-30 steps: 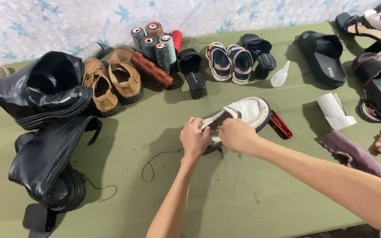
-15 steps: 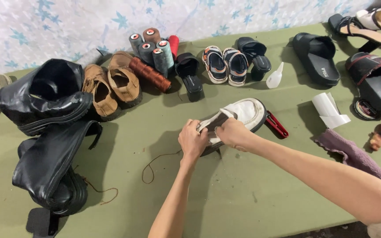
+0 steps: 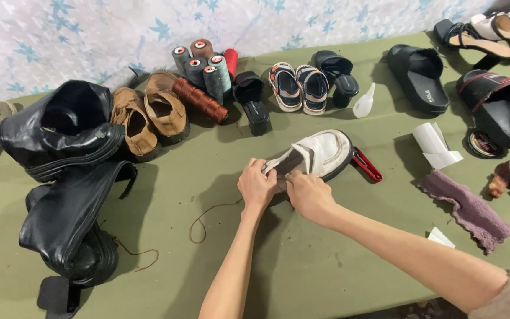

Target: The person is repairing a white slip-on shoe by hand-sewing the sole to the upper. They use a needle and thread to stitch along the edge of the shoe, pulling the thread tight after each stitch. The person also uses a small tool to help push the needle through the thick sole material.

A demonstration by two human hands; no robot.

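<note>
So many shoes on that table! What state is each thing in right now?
White shoe: lying on the table, heel end gripped by both hands.
Left hand: closed on the shoe.
Right hand: closed on the shoe.
Brown thread: loose, trailing across the green table.
Black boots: flopped on their sides.
Thread spools: mostly upright, one brown spool lying down.
Red clippers: lying beside the shoe.
Purple cloth: crumpled.

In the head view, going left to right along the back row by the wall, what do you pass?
Black boots → brown shoes → thread spools → small striped sandals → white squeeze bottle → black slide → heeled sandals.
</note>
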